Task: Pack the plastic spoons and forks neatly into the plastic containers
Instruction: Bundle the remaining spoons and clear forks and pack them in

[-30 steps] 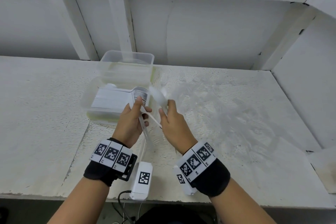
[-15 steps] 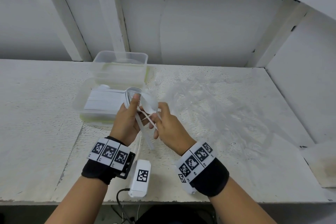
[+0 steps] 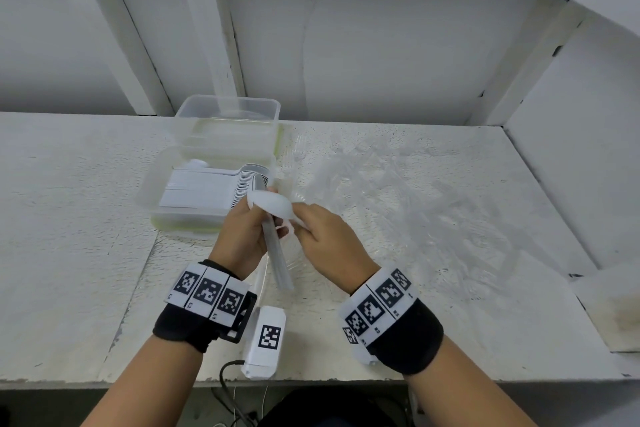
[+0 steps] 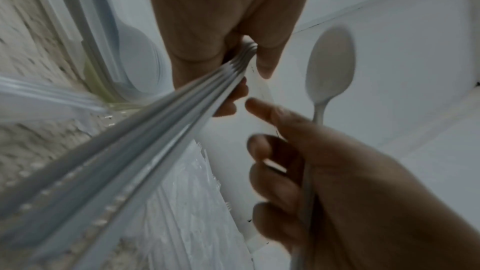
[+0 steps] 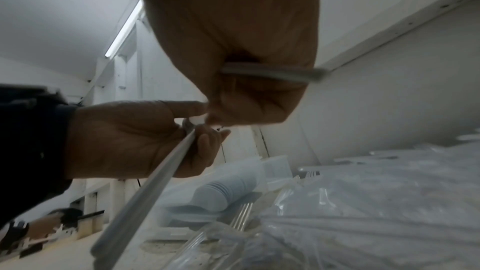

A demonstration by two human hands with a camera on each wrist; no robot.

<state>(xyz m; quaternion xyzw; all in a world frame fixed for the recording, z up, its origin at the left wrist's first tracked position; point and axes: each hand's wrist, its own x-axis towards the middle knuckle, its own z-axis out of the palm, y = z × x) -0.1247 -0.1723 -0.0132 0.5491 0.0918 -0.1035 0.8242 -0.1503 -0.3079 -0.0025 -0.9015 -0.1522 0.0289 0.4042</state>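
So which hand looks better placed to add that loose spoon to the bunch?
Probably the right hand: it already holds the single spoon by its handle, bowl close to the bunch. The left hand is busy, its grip wrapped round the stacked spoons, beside the container of packed cutlery.

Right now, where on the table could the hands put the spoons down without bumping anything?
The bare table left of the front container looks free, as does the near edge right of the right hand. It is crowded behind that hand, where clear plastic wrap sprawls, and around the rear container. The left hand grips the stacked spoons.
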